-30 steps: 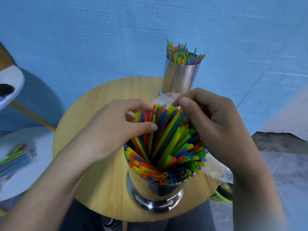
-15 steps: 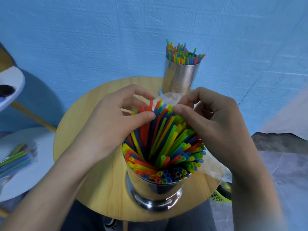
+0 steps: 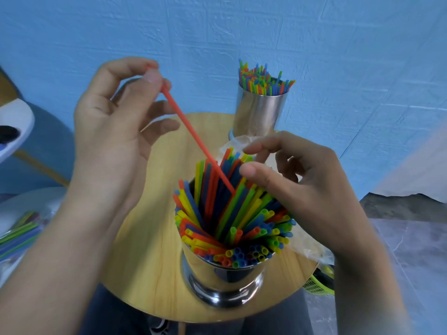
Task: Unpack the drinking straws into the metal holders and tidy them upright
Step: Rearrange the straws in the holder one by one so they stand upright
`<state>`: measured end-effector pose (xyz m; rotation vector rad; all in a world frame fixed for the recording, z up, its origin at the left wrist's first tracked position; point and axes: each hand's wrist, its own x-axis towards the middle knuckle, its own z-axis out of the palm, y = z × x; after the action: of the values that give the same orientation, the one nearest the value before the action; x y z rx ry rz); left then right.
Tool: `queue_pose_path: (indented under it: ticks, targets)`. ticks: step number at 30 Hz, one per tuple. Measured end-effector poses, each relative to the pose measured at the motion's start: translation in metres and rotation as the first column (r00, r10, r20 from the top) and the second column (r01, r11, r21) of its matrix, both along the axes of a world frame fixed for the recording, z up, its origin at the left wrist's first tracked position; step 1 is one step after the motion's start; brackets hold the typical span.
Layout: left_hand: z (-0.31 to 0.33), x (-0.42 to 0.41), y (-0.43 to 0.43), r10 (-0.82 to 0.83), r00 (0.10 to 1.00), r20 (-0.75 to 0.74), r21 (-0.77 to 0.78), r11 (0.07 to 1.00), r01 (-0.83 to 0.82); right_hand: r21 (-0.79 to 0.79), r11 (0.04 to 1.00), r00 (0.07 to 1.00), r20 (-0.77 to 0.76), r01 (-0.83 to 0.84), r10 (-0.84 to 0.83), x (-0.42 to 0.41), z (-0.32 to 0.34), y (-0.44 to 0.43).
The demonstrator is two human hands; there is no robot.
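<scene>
A near metal holder [image 3: 221,279] stands at the front of the round wooden table [image 3: 145,274], packed with coloured straws [image 3: 232,213] that lean and fan out. My left hand [image 3: 113,131] is raised above and left of it, pinching the top of one red straw [image 3: 193,134] between thumb and forefinger; the straw's lower end still sits among the bundle. My right hand [image 3: 304,189] hovers at the bundle's right side with loosely curled fingers, thumb tip by the straws, holding nothing. A second metal holder [image 3: 260,114] full of straws stands at the table's far side.
A crumpled clear plastic wrapper [image 3: 304,247] lies behind and right of the near holder. At the left, a white round surface carries a packet of straws [image 3: 19,233]. A blue wall is behind. A green basket [image 3: 319,284] shows below the table's right edge.
Both hands were gathered on the straw tops. Now my left hand has risen up and left, drawing one red straw out of the bundle, and my right hand has eased off the straws.
</scene>
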<state>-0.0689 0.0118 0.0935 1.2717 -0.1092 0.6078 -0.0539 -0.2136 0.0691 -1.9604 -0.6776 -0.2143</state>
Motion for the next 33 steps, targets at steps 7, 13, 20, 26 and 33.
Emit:
queue_pose_path:
  ticks: [7, 13, 20, 26, 33]
  targets:
    - [-0.008, 0.001, -0.002, -0.058, 0.991, -0.117, -0.27, 0.963, 0.025, 0.228, 0.971, 0.998, -0.003, -0.065, 0.068, -0.002, 0.001, 0.003]
    - [-0.021, -0.001, 0.0, -0.135, 0.917, -0.376, 0.124, 0.973, 0.195, 0.583, 0.813, 0.999, 0.04, -0.004, -0.024, 0.001, 0.004, 0.0]
    - [-0.023, 0.0, 0.0, -0.201, 0.794, -0.574, 0.504, 0.677, 0.536, 0.292, 0.946, 0.978, 0.103, 0.142, -0.179, 0.003, 0.004, 0.003]
    - [-0.023, -0.006, 0.002, 0.01, 0.838, -0.546, 0.708, 0.54, 0.455, -0.017, 0.988, 0.983, 0.105, 0.156, -0.154, -0.001, 0.003, 0.007]
    - [-0.018, -0.017, 0.001, 0.153, 0.841, -0.519, 0.801, 0.429, 0.417, 0.02, 0.994, 0.994, 0.001, 0.106, -0.106, -0.003, 0.008, 0.007]
